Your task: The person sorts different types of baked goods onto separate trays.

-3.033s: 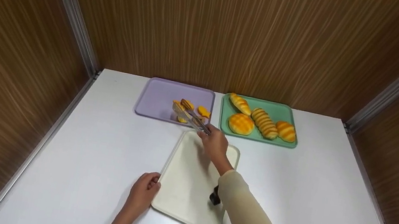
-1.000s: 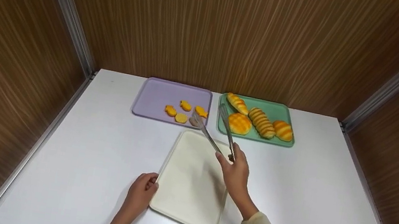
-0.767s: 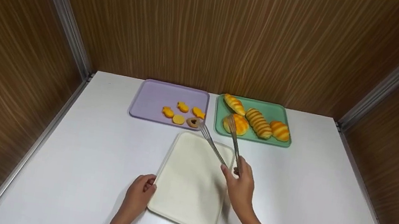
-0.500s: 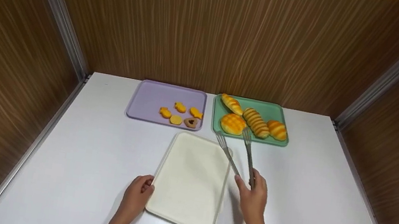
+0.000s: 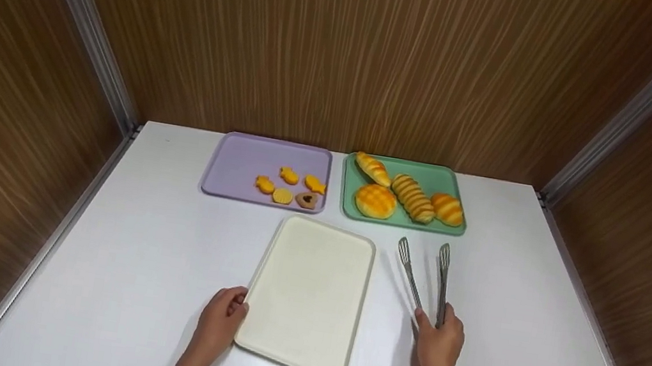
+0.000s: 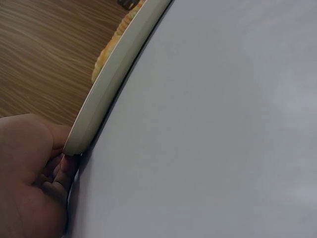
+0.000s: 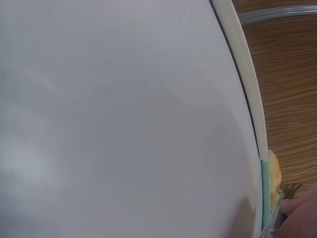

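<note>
My left hand [image 5: 220, 321] grips the left edge of a cream tray [image 5: 309, 297] that lies on the white table; its fingers meet the rim in the left wrist view. In the head view my right hand [image 5: 439, 348] holds metal tongs [image 5: 443, 284] to the right of this tray. Their slotted tips stand spread apart with nothing between them. On a purple tray [image 5: 238, 163] at the back lie three orange fish-shaped cookies [image 5: 289, 175], a round yellow cookie [image 5: 282, 196] and a brown cookie with a dark heart [image 5: 306, 200]. Only part of the right hand shows in the right wrist view.
A green tray [image 5: 431, 171] at the back right bears a round bun [image 5: 375, 201], a pointed roll [image 5: 373, 169], a long striped bread [image 5: 413, 199] and a smaller striped roll [image 5: 447, 209]. Wood-grain panels [image 5: 346, 50] enclose the table [image 5: 150, 234] behind and at both sides.
My right hand has drawn the tongs from above the cookies on the purple tray back and to the right, and their arms have spread. My left hand keeps its place on the cream tray.
</note>
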The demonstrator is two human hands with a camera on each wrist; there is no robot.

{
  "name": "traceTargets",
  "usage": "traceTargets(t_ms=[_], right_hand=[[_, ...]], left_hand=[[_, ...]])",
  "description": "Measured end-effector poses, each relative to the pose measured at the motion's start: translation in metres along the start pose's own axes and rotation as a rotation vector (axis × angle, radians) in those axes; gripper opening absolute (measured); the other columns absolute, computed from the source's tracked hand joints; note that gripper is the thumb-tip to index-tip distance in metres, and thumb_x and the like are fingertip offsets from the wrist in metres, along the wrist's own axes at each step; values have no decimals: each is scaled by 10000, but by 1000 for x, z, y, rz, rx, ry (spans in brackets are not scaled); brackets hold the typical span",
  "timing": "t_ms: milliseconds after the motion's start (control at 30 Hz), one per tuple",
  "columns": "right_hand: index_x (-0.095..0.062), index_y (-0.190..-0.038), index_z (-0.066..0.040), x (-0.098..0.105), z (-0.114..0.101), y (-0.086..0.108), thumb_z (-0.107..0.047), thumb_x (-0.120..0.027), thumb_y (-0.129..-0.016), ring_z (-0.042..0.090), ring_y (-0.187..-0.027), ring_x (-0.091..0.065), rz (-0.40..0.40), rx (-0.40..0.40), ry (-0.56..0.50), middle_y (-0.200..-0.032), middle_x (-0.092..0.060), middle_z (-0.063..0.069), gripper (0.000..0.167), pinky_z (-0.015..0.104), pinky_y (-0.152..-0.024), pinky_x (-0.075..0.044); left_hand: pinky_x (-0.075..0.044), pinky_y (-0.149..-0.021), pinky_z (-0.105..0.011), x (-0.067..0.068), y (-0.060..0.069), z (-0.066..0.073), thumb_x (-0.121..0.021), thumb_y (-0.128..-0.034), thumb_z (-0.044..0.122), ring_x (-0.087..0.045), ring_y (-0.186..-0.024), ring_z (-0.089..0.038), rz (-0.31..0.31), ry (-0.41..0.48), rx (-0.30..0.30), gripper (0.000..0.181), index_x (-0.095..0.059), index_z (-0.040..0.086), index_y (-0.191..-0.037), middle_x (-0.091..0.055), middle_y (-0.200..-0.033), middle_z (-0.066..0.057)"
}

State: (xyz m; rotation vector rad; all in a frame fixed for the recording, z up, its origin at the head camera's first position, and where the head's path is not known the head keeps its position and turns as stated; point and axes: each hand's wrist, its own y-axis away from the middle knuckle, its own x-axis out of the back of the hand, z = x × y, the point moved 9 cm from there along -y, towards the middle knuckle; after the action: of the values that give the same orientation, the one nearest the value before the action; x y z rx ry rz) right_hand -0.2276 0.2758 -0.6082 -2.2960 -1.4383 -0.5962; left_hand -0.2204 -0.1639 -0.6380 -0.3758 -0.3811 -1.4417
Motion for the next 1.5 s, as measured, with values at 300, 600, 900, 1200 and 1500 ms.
traceTargets(t_ms=[300,600,900,1200,1500], right_hand=[[-529,-1285,173,2,-5,-6,-89,-736,-892,567,-1141,-531,117,90,100,-1144,-577,413,515,631,-1007,-389],[-408,-1400,186,-1,6,-6,-165,-688,-936,589,-1248,-383,66,-8,125,-1315,-458,437,646,635,-1087,-274],[-357,-1431,196,3,8,-8,-240,-698,-937,592,-1293,-352,40,-35,106,-1362,-425,443,742,621,-1121,-257],[-239,-1500,160,15,-1,2,-247,-553,-1007,559,-1390,-234,-18,-24,82,-1485,-275,408,712,621,-1162,-194],[-357,-1486,70,28,-28,6,-60,-518,-973,479,-1383,-279,8,129,29,-1458,-378,306,553,591,-1127,-249]], left_hand=[[-470,-800,-246,0,1,-1,-603,-986,96,-531,-915,-130,-12,-5,19,301,-631,23,-1276,-616,-1080,-51],[-469,-785,-233,0,0,0,-601,-981,77,-533,-906,-128,-7,6,13,288,-635,17,-1260,-616,-1066,-55],[-475,-780,-234,-1,0,1,-601,-984,78,-540,-903,-132,-14,15,7,284,-634,12,-1257,-616,-1065,-65],[-475,-779,-229,-5,2,3,-610,-978,77,-527,-895,-128,-19,35,-12,290,-633,-4,-1255,-609,-1066,-74],[-471,-781,-231,-1,2,1,-612,-975,76,-528,-900,-121,-9,23,-25,294,-632,-3,-1257,-614,-1063,-67]])
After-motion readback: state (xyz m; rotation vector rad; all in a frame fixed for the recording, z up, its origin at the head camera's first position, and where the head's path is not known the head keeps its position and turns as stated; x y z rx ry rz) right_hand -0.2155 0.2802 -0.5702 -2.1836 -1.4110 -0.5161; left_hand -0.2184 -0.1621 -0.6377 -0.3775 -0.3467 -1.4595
